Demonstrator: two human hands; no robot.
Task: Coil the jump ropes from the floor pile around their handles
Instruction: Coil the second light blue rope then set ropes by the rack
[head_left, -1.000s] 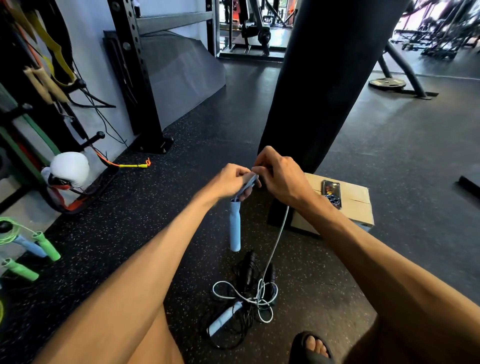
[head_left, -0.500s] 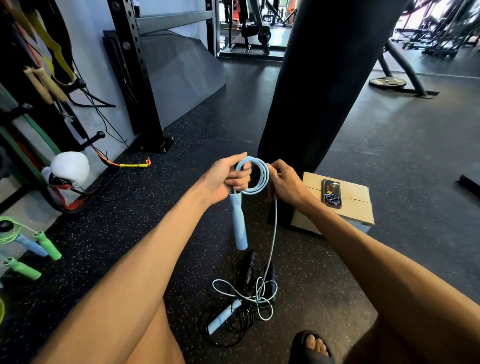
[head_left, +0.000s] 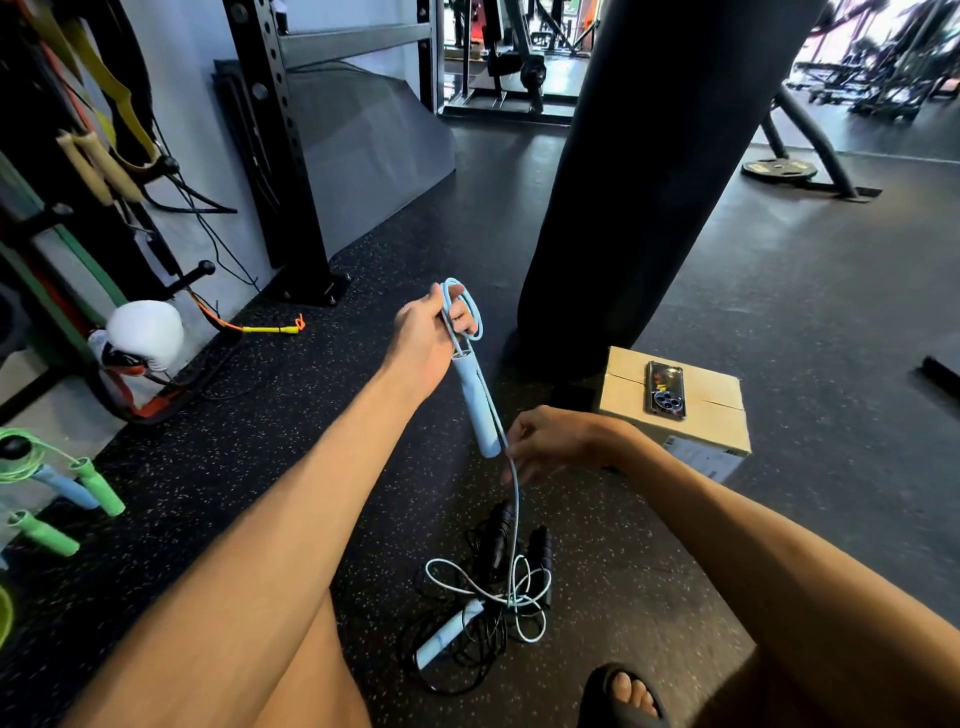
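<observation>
- Left hand (head_left: 423, 338): I see it gripping a small loop of pale blue braided cord (head_left: 470, 312), with the light blue cylindrical foam handle (head_left: 475, 410) hanging just below its fingers.
- Right hand (head_left: 550, 441): lower and apart from the left, pinching the same cord just under the handle.
- Floor pile (head_left: 488, 587): beneath both hands, the cord's slack tangled with a black jump rope (head_left: 496, 530).
- Risk: hauling slack may drag the black jump rope up, or the held loop may spring loose.

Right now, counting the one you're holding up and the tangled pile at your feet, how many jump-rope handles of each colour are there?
Light blue cylindrical handles: 2
Black cylindrical handles: 2
Total: 4
</observation>
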